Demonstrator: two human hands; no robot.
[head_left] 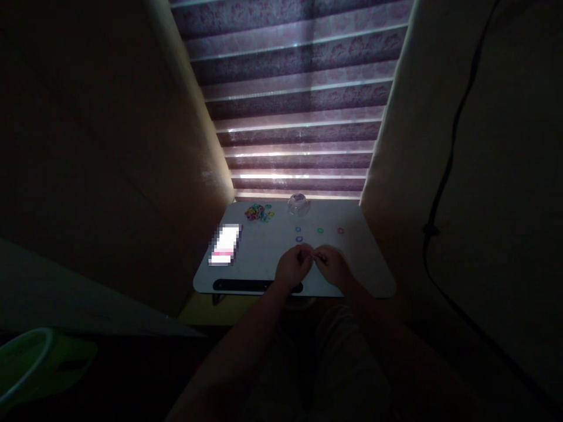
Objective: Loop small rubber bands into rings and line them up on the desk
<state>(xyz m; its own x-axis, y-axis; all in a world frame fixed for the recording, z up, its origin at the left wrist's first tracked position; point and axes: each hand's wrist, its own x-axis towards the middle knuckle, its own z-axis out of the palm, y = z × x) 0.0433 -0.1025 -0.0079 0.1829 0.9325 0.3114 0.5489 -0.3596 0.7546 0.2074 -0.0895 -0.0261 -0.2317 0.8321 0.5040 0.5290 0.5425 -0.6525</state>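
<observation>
My left hand (293,266) and my right hand (332,265) meet over the front part of the white table (259,249). Both are closed in a pinch, fingertips nearly touching. A tiny pinkish bit shows between them, too dark and small to name. Just beyond my fingers lie a purple ring (299,239) and a blue ring (298,229). To their right are a green ring (320,230) and a reddish ring (341,231), each lying apart. A heap of small multicoloured rings (255,213) sits at the back left.
A clear rounded container (298,205) stands at the table's back edge. A lit phone (225,245) lies at left. A black slot strip (241,285) runs along the front edge. Blinds (299,105) hang behind, a dark cord (453,140) at right, and a green tub (48,363) lower left.
</observation>
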